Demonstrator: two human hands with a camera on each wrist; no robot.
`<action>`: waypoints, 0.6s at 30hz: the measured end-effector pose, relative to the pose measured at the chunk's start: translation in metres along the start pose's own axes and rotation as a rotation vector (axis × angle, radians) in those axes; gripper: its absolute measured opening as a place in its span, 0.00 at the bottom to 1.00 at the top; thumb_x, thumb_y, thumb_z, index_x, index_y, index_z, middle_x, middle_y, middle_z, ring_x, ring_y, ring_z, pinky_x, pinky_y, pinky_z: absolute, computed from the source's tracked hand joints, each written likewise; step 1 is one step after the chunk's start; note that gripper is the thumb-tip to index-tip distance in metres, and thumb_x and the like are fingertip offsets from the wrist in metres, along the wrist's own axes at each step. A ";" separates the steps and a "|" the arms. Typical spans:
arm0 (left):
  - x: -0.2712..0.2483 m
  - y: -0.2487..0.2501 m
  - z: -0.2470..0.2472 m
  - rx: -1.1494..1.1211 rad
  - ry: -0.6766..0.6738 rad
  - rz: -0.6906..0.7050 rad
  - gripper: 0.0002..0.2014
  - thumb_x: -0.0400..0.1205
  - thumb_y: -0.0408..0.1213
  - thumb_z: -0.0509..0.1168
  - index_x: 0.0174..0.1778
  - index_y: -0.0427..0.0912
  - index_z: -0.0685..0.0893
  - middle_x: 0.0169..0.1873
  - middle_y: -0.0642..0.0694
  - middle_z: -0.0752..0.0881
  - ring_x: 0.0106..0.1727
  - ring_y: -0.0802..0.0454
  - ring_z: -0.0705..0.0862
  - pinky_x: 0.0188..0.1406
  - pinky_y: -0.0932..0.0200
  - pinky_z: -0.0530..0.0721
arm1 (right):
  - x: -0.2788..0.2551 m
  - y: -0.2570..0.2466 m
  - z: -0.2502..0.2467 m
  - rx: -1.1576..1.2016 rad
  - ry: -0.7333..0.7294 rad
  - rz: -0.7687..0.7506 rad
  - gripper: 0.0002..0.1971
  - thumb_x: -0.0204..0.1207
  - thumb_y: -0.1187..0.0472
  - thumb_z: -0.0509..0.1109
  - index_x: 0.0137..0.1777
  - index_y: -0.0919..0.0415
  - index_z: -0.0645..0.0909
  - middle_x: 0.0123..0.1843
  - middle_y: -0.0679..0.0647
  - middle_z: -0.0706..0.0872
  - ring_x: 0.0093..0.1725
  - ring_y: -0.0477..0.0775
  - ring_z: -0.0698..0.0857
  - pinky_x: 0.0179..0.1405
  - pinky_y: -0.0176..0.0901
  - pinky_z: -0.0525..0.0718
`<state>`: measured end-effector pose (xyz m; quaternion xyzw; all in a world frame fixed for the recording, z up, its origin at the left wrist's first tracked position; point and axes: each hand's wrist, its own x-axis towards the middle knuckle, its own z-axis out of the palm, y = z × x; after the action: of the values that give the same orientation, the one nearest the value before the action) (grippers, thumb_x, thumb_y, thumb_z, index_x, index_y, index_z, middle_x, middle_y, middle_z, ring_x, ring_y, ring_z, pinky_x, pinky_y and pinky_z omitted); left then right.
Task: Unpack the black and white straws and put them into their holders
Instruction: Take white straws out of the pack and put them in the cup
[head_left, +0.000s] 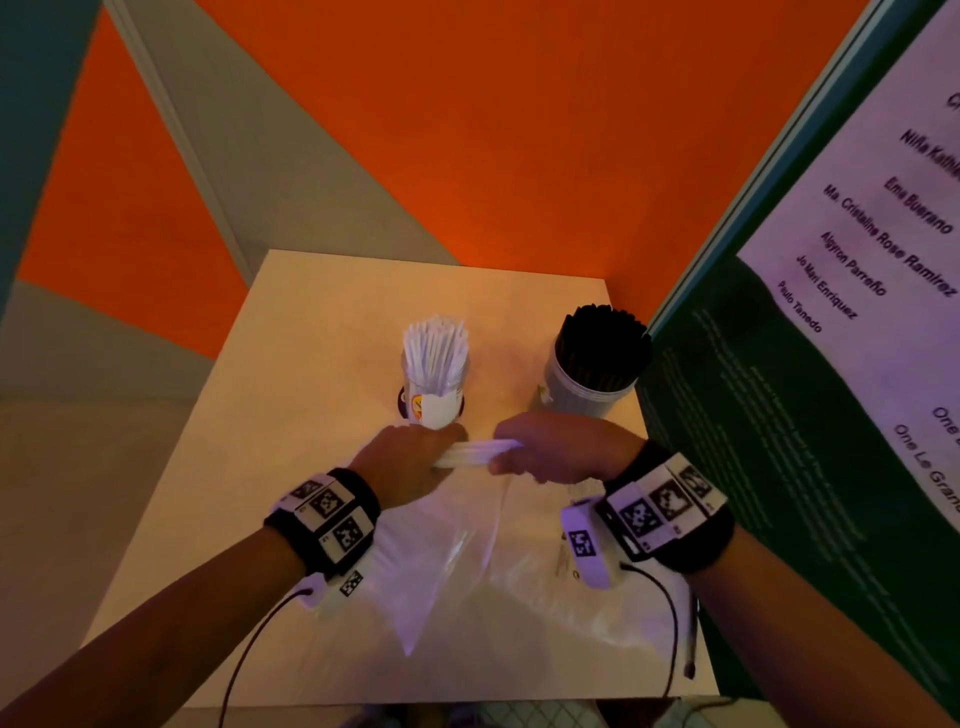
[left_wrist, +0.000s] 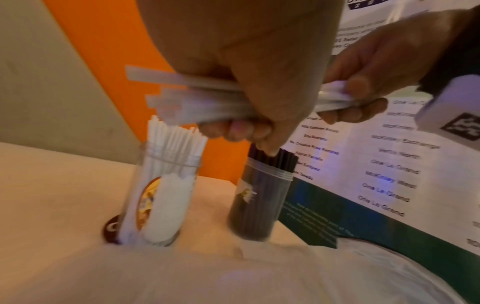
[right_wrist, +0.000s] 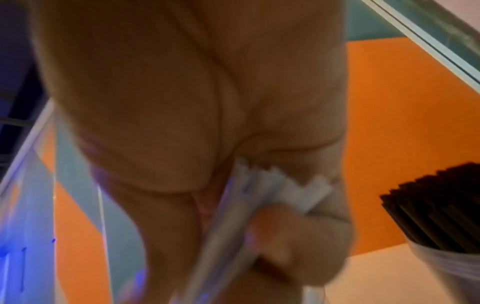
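Both the left hand (head_left: 410, 457) and right hand (head_left: 550, 449) are gripping one bundle of white straws (head_left: 475, 453) between them. They are holding it just in front of the clear holder (head_left: 435, 384) of white straws.

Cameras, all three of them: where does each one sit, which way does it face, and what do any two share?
Head: on the head, looking down at the table; both forearms, left hand, right hand.
Left wrist: under the left hand, facing the white holder and black holder; the right hand too.
Right wrist: under the right palm, facing up past the white straws.
All share those straws, gripped by both hands.
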<state>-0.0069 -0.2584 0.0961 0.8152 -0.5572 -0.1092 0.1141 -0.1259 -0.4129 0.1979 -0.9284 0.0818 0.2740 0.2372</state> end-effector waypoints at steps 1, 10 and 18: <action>-0.002 -0.008 -0.002 0.019 -0.006 -0.032 0.15 0.84 0.45 0.59 0.66 0.49 0.75 0.48 0.41 0.87 0.46 0.38 0.86 0.41 0.52 0.78 | 0.005 0.000 0.001 0.141 0.063 -0.016 0.15 0.83 0.48 0.61 0.46 0.60 0.78 0.37 0.51 0.82 0.35 0.49 0.80 0.34 0.41 0.73; 0.003 -0.030 -0.014 -0.248 0.028 -0.164 0.13 0.84 0.42 0.62 0.65 0.47 0.78 0.42 0.37 0.87 0.39 0.37 0.83 0.36 0.51 0.74 | 0.058 -0.021 0.025 1.021 0.759 -0.174 0.27 0.80 0.39 0.43 0.44 0.41 0.86 0.54 0.45 0.89 0.61 0.48 0.85 0.68 0.59 0.78; 0.017 -0.044 -0.010 -0.456 0.141 -0.157 0.06 0.84 0.38 0.63 0.55 0.44 0.82 0.34 0.44 0.83 0.32 0.41 0.78 0.33 0.50 0.72 | 0.084 -0.012 0.019 1.422 0.779 -0.394 0.33 0.70 0.31 0.67 0.62 0.58 0.77 0.60 0.62 0.85 0.64 0.57 0.82 0.66 0.55 0.78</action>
<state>0.0413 -0.2583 0.0910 0.8147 -0.4438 -0.1837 0.3249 -0.0610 -0.3949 0.1429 -0.5829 0.1477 -0.2303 0.7651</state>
